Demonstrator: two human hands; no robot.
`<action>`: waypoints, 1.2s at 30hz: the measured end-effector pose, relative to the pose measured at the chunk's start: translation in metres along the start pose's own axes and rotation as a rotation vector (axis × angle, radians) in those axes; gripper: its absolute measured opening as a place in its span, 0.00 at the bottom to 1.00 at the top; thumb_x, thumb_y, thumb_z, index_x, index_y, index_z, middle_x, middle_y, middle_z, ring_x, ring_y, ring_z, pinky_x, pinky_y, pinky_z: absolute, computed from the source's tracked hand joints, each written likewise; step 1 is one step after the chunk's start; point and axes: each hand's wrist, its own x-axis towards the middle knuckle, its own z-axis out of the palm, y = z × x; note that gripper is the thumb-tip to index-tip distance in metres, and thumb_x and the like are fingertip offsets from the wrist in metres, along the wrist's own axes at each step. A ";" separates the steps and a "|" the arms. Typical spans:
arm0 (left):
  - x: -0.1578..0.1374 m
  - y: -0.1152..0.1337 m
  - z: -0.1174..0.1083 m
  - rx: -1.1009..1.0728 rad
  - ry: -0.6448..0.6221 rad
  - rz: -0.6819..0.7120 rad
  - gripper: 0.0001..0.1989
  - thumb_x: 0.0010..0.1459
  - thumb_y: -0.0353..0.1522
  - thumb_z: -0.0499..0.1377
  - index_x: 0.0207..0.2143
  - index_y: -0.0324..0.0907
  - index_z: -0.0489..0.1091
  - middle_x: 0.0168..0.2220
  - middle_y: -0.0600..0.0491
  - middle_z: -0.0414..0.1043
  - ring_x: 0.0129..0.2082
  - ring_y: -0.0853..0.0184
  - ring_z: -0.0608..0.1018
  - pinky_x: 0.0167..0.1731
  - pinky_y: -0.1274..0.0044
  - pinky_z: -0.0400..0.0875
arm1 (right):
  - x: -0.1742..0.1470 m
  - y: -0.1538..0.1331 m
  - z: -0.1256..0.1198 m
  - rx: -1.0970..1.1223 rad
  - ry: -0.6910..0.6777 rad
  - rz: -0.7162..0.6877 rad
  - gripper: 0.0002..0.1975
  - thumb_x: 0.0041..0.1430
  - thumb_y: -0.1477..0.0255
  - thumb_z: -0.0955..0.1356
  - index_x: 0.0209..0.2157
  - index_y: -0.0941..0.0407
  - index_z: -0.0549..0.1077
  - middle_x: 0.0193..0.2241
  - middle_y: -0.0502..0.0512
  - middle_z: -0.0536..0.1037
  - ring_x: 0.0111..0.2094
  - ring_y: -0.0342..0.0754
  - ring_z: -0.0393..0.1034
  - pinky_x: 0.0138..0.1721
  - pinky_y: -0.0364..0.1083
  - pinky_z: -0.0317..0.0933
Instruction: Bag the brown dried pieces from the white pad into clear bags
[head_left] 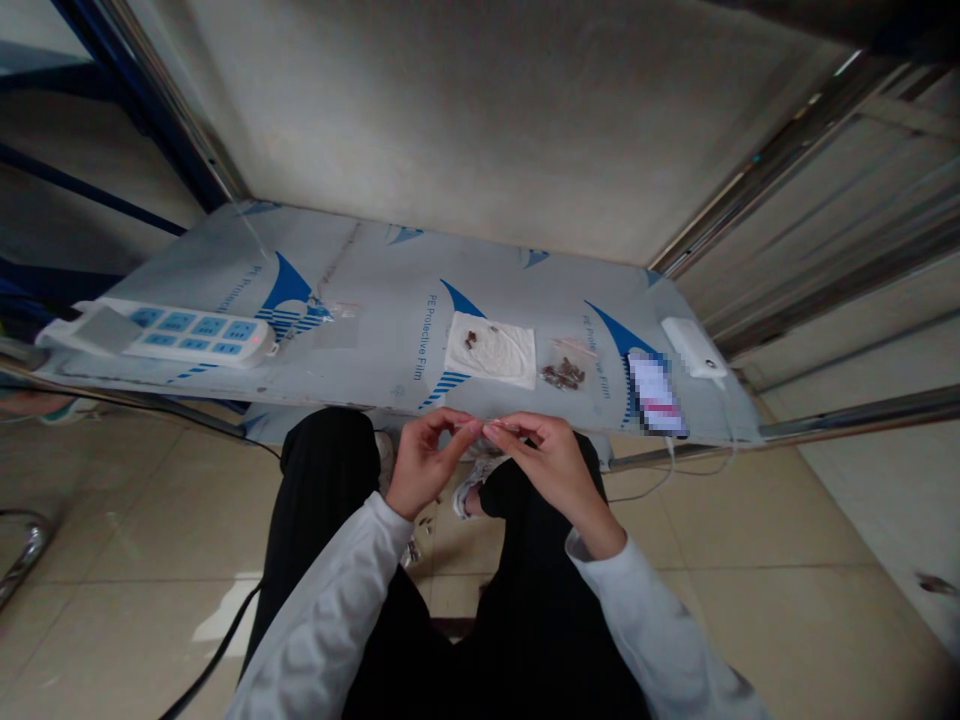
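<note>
From our left hand [431, 455] and right hand [547, 465] at lower centre, we have a direct way up to the white cloth [517, 350]. Left of it, we can pass along bare tabletop [382, 300] as far as the flat clear bag [336, 325]. The power strip [199, 335] blocks middle left. At middle right, brown pieces [564, 374], phone [657, 395] and white power bank [691, 348] narrow our path; the wall [480, 120] stops us at upper centre.

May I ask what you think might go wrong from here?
Anything small slipping from the left hand or right hand might reach the floor, as both appear held past the front edge of the table. A snag on the cable hanging below that edge might tug the phone.
</note>
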 end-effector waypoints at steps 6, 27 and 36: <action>-0.002 0.001 0.003 0.019 0.052 -0.012 0.09 0.51 0.36 0.65 0.27 0.38 0.74 0.25 0.53 0.74 0.27 0.70 0.74 0.32 0.78 0.68 | -0.009 0.008 0.002 0.253 0.109 0.116 0.11 0.47 0.64 0.75 0.29 0.56 0.76 0.29 0.52 0.80 0.32 0.47 0.75 0.37 0.45 0.68; -0.001 0.003 -0.005 -0.029 -0.058 -0.119 0.10 0.52 0.37 0.64 0.30 0.38 0.75 0.29 0.51 0.78 0.29 0.69 0.77 0.34 0.78 0.71 | -0.013 0.032 0.029 0.374 0.318 0.048 0.11 0.49 0.64 0.74 0.31 0.55 0.76 0.31 0.53 0.81 0.34 0.48 0.75 0.39 0.46 0.69; -0.003 -0.006 0.001 -0.036 -0.049 -0.043 0.08 0.52 0.36 0.64 0.33 0.40 0.76 0.32 0.51 0.78 0.32 0.68 0.77 0.37 0.77 0.71 | -0.012 0.027 0.035 0.358 0.397 0.066 0.11 0.48 0.62 0.73 0.29 0.55 0.76 0.30 0.53 0.81 0.34 0.50 0.75 0.41 0.49 0.69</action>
